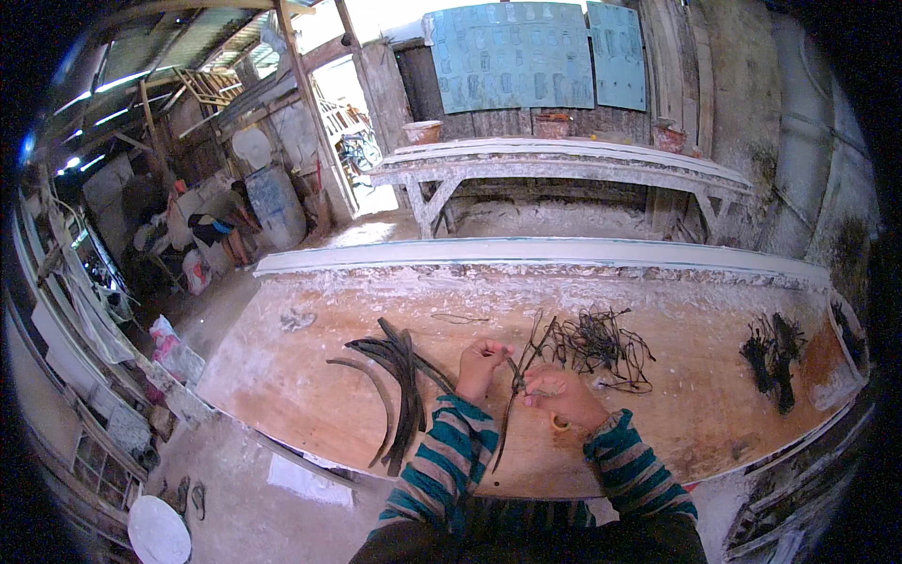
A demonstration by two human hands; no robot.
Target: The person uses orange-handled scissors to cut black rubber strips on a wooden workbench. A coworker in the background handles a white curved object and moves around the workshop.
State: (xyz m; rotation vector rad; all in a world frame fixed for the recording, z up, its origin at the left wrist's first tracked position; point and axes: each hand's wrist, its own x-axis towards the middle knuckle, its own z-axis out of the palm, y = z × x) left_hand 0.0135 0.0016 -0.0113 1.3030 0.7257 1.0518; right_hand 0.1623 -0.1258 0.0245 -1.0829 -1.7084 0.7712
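Observation:
Over the middle of the wooden tabletop, a thin dark strip [503, 435] runs up past both my hands. My right hand [566, 399] pinches it partway along its length. At its left, my left hand [482, 368] has thumb and fingertips closed against the strip's upper part; the exact grip is too small to make out. Several wider, curved black strips [406, 395] lie in a heap left of my left hand. Beyond my right hand spreads a tangled pile of thin, dark knotted loops [601, 350]. A single thin loop [458, 319] lies flat farther back.
Dark tied bundles [775, 362] lie at the table's right end. A long white bar [545, 252] edges the table's far side. Behind stands a white-stained bench [564, 166] with reddish pots [423, 132]. At the far left, a person [224, 226] bends near a blue drum [275, 207].

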